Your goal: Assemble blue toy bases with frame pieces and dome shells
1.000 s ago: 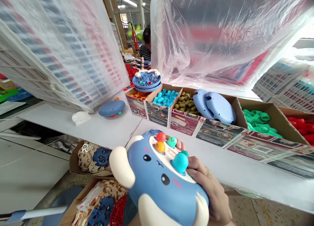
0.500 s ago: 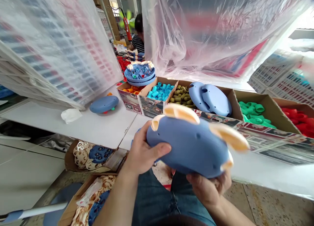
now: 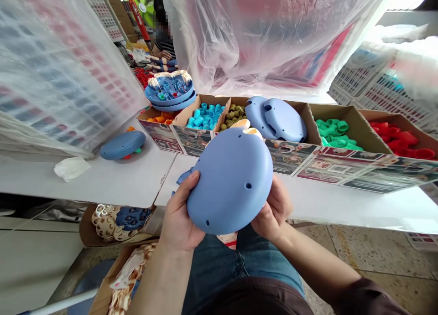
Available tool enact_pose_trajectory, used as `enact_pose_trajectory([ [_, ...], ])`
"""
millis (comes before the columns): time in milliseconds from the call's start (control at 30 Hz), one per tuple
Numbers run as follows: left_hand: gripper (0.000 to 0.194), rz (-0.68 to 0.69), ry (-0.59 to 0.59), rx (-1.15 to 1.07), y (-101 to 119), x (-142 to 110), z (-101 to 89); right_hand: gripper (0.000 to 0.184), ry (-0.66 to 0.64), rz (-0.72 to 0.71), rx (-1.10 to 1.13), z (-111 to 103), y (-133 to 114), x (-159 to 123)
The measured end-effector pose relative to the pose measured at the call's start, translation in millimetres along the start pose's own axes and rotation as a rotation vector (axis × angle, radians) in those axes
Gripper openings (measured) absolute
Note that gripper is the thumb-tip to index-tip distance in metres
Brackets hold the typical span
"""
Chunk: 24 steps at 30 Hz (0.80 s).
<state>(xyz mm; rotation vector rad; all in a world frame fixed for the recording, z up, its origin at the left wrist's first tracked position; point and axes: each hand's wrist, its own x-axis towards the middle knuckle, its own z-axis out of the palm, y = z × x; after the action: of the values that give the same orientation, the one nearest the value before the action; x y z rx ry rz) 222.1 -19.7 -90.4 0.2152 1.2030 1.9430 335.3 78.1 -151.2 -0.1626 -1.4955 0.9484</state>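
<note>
A blue oval plastic shell (image 3: 231,183) with small round holes is tilted up in front of me, its smooth side towards the camera. My left hand (image 3: 181,219) grips its lower left edge, thumb on the front and fingers hidden behind. At the lower right rim is my right hand (image 3: 273,210), closed, with curled fingers partly behind the shell. Cream plastic pieces (image 3: 253,131) poke out at the shell's top edge. Behind the shell's left side, part of a blue piece (image 3: 185,175) shows on the white table (image 3: 137,183).
Divided cardboard boxes (image 3: 297,160) hold orange, light blue, olive, green and red parts. Two blue shells (image 3: 285,119) lie on them, and stacked shells (image 3: 171,94) stand at left. Another shell (image 3: 122,145) lies near white cloth (image 3: 71,168). A co-worker (image 3: 164,41) sits beyond.
The shell has turned from lying wide to standing more upright, hiding most of its cream pieces. My right hand has moved up along its right edge. The camera view has swung right.
</note>
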Motion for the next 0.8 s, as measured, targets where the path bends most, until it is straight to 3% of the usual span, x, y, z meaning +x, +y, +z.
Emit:
enact_pose_trajectory([
  [167,0.028,-0.066,0.088,-0.067,-13,-4,-1.0,0.048,-0.012,0.016,-0.021,-1,11,-6],
  [333,0.035,0.158,0.209,-0.018,3,2,-22.1,0.044,-0.035,0.089,-0.190,-15,14,-9],
  [467,0.034,0.410,0.474,0.085,58,35,-83.0,0.032,0.024,0.113,-0.250,-33,24,-15],
  [533,0.026,0.468,0.669,0.199,95,56,-123.2,0.029,-0.095,0.188,-0.292,-37,33,-22],
  [633,0.020,0.476,0.850,0.274,142,85,-174.1,0.021,-0.303,0.231,-0.347,-38,48,-36],
  [700,0.020,0.447,0.915,0.309,161,104,-194.9,0.019,-0.352,0.212,-0.363,-38,56,-46],
  [800,0.021,0.397,0.951,0.371,174,132,-207.8,0.018,-0.376,0.177,-0.387,-38,65,-55],
])
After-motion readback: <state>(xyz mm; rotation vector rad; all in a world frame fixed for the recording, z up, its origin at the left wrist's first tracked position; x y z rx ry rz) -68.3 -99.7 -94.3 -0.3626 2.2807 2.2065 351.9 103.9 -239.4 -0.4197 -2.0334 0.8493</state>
